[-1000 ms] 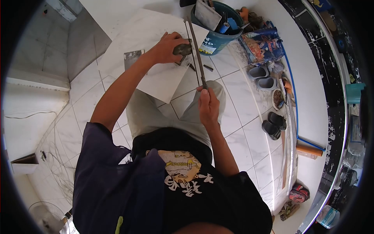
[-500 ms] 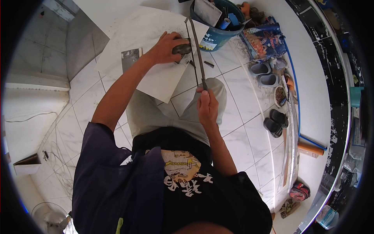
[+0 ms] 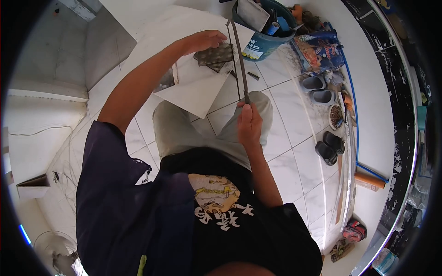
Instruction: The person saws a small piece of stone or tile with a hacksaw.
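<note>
My right hand (image 3: pixel 250 124) is wrapped around the handle end of a hacksaw (image 3: pixel 241 60). The saw points away from me, its thin blade on the left side of the frame. My left hand (image 3: pixel 205 40) is at the far edge of a dark, blotchy flat piece (image 3: pixel 215 54), fingers stretched towards the blade and apparently holding nothing. Under that piece lies another dark slab, its corner jutting out towards me. Both rest on a white board (image 3: pixel 193 94) above my knees. A grey-and-white tile piece (image 3: pixel 166 82) is partly hidden behind my left forearm.
A dark green bucket (image 3: pixel 260 46) filled with tools stands beyond the saw. To the right are a colourful bag (image 3: pixel 317 50), grey clogs (image 3: pixel 322 96), black clogs (image 3: pixel 327 154) and a blue pipe (image 3: pixel 351 99). A small dark offcut (image 3: pixel 253 75) lies on the tiled floor.
My left hand has lifted off the dark piece and moved to its far side, uncovering it. My right hand still grips the hacksaw; the whole view has shifted slightly.
</note>
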A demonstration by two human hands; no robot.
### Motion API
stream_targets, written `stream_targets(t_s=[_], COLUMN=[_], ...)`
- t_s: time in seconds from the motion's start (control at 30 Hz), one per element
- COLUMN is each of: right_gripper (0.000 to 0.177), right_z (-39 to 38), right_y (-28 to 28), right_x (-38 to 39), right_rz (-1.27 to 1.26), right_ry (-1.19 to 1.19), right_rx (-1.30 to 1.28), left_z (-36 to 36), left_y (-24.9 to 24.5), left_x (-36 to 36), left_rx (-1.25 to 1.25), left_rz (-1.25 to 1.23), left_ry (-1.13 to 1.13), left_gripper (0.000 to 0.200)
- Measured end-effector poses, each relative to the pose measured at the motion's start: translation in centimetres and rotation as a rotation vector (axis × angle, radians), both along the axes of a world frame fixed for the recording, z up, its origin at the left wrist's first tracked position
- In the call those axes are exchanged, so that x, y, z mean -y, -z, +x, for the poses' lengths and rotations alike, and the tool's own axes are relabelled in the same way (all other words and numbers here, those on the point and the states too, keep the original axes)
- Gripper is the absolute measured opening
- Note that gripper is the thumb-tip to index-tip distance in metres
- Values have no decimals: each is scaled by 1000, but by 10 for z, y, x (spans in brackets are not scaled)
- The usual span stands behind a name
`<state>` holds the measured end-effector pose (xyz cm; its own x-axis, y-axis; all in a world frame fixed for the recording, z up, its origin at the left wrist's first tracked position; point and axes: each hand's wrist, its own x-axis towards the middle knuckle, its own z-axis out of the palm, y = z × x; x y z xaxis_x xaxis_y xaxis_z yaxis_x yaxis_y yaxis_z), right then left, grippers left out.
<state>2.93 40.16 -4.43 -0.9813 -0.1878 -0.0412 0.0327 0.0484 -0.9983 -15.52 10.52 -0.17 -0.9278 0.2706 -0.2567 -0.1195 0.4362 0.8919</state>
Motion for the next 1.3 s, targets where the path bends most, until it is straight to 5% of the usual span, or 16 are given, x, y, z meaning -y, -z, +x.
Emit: stream_targets(t_s=[0.23,0.4,0.57,0.8,0.87,1.3], right_gripper=[35,35,37,38,38,34], right_z=[0,1,-1,0,0,3], right_y=[1,-1,3,-1,-3,-13], right_x=[2,2,-3,0,1,-1], right_rz=[-49,-40,20,15,14,16], right_ry=[44,57,2,1,-9,3], right_rx=[13,6,-45,-14,-27,-2], left_z=[-11,12,42,63,65,69], left_y=[-5,10,39,53,50,41], left_x=[7,-8,-18,-78,-89,-85], left_rx=[195,-123,-864,-807,-766,-801], left_rz=[239,-52,-589,-963,-779,-754], left_ry=[-44,-12,65,-154,-304,-294], left_gripper=[46,45,52,57,56,54])
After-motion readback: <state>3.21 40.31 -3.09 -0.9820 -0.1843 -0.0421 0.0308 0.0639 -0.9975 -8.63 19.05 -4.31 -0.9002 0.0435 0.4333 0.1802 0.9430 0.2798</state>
